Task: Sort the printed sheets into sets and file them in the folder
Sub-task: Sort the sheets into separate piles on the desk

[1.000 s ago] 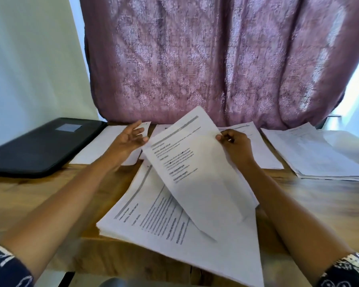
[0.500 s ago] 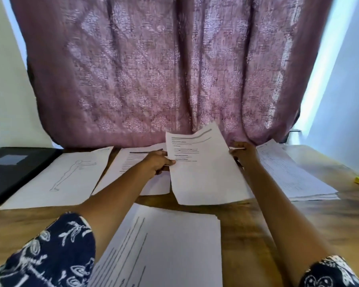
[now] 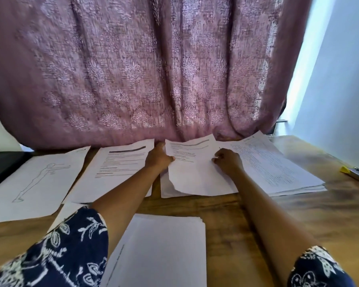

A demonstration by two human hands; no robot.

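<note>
Lowered the text sheet onto the third back pile, it was airborne; my left hand and right hand pinch its side edges. One more sorted.

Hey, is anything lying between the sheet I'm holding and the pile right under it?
Nothing visible. The sheet is over the pile, whose bare near edge shows no stray item. The sheet itself hides the rest of that pile, and its near left corner is bent.
</note>
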